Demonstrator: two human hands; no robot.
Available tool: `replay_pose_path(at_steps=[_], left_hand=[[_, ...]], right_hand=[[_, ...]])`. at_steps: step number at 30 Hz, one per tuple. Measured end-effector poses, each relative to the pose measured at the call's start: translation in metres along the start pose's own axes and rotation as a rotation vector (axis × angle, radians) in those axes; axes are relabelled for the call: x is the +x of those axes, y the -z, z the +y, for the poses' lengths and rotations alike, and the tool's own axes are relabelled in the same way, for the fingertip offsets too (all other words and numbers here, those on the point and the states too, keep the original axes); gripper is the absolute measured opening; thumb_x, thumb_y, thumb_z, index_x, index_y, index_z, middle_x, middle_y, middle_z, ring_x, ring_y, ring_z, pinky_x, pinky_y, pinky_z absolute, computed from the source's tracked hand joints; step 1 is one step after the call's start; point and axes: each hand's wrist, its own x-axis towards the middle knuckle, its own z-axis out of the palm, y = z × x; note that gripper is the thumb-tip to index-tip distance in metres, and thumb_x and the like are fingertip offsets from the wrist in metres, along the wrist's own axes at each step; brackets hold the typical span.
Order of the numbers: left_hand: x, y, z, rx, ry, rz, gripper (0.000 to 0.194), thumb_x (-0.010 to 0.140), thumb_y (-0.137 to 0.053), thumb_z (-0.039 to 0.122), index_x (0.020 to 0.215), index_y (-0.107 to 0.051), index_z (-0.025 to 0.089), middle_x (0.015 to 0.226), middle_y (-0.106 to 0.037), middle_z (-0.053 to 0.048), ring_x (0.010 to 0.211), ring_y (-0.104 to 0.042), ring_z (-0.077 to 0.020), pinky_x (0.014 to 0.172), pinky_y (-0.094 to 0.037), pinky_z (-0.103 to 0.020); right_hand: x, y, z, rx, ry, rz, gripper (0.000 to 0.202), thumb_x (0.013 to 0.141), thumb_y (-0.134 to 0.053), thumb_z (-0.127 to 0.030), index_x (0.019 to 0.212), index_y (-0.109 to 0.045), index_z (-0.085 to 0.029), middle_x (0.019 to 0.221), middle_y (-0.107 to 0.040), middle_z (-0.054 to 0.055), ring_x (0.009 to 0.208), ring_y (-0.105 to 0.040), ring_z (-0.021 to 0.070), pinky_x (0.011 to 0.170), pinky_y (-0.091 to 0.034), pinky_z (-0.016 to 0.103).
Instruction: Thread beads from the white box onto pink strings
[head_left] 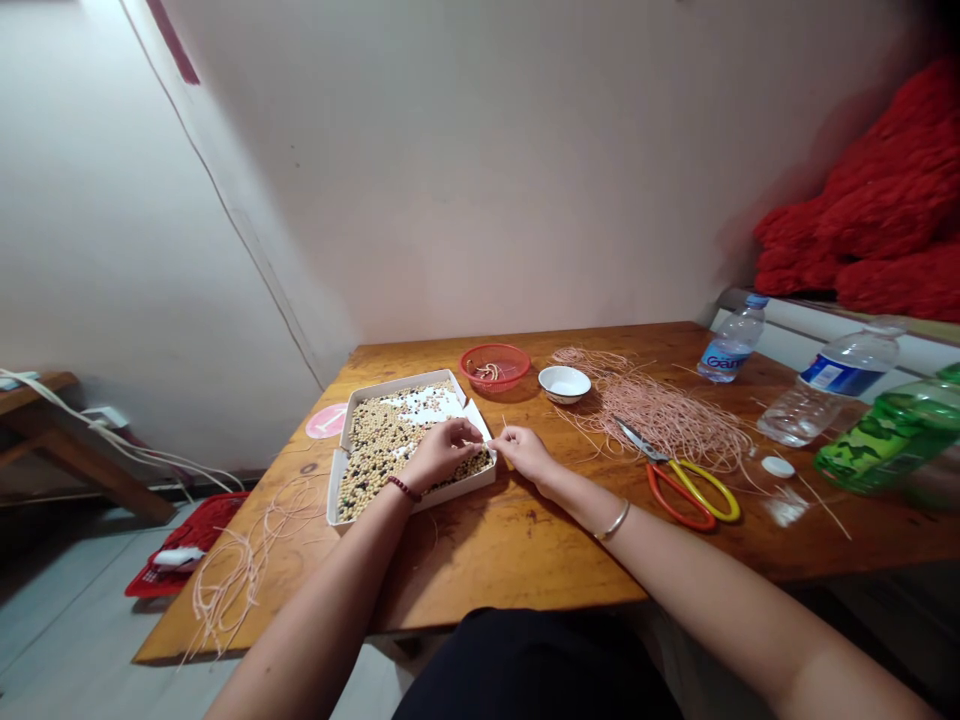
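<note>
A white box [411, 382] full of small beige and dark beads lies on the wooden table. Over its right part is my left hand [448, 452], fingers bent and pinched together on something too small to make out, perhaps a thin cord. My right hand [523, 455] is just beyond the box's right edge, its thumb and fingers closed on a thin pale cord [505, 424] whose end sticks up. The two hands' fingertips are close together, facing each other. Behind them stand a red basket [495, 369] with some strung pieces inside and a white bowl [565, 383].
Pink cords [667, 418] spread over the table's right side, with scissors [679, 485] at their front edge. Several bottles, among them a green one [892, 440], line the far right. Loose cords [236, 575] hang at the left table edge. A white cap [778, 467] lies right of the scissors.
</note>
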Motion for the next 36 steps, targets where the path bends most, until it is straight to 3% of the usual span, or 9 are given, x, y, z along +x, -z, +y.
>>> replay_pose_path(at_steps=[36], left_hand=[[0.0016,-0.0032,-0.0035,-0.034,-0.032,-0.012,0.017,0.075,-0.062,0.026,0.085,-0.062,0.013,0.085,-0.068,-0.007,0.078,-0.063,-0.0153,0.071,-0.049,-0.027]], right_hand=[[0.0004,0.0014,-0.0006,-0.008,-0.003,-0.034,0.025,0.062,-0.062,-0.035,0.051,-0.046,-0.018,0.047,-0.041,-0.006,0.049,-0.035,0.0083,0.05,-0.026,0.023]])
